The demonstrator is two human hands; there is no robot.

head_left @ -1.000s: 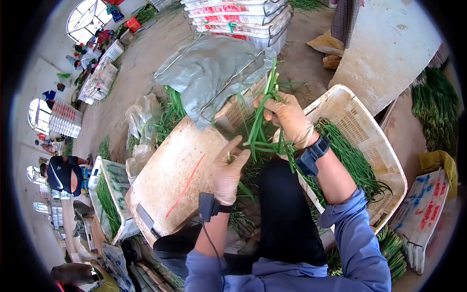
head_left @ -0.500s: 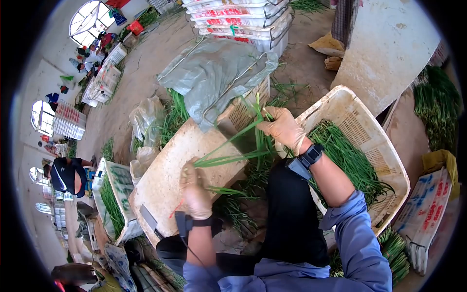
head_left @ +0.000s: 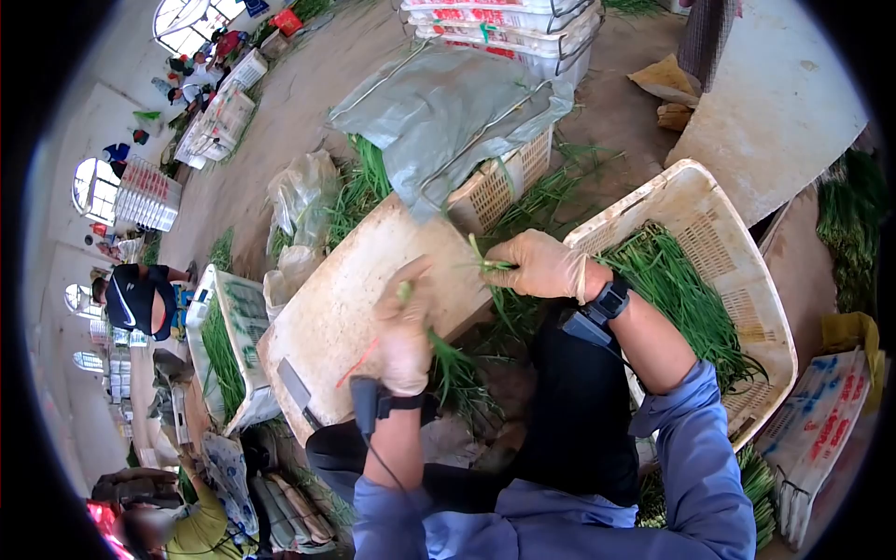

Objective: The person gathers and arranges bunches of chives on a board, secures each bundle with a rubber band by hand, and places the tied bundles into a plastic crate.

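My left hand (head_left: 406,331), in a pale glove and slightly blurred, is closed above the pale board. A bunch of chives (head_left: 453,366), long and thin-leaved, hangs from its right side, and a pale green end shows near the fingertips. To the right, my gloved right hand (head_left: 543,265) pinches a few more green chives, their ends poking out past the fingers and leaves drooping below. A gap separates the two hands. Beside my right forearm stands a dirty white plastic basket (head_left: 761,280) with a heap of loose chives (head_left: 667,294) in it.
The pale board (head_left: 345,271) bears a flat dark-edged blade (head_left: 297,387) and a red strip (head_left: 357,364). Grey plastic sheeting (head_left: 448,117) covers a crate in front. Stacked white baskets (head_left: 523,42) stand beyond. Another crate of greens (head_left: 257,373) is at left. Several people sit farther off.
The long leaves stretched between my hands are no longer there; the hands now hold separate chives. My left hand has turned and risen slightly. The view has shifted, showing a person at lower left.
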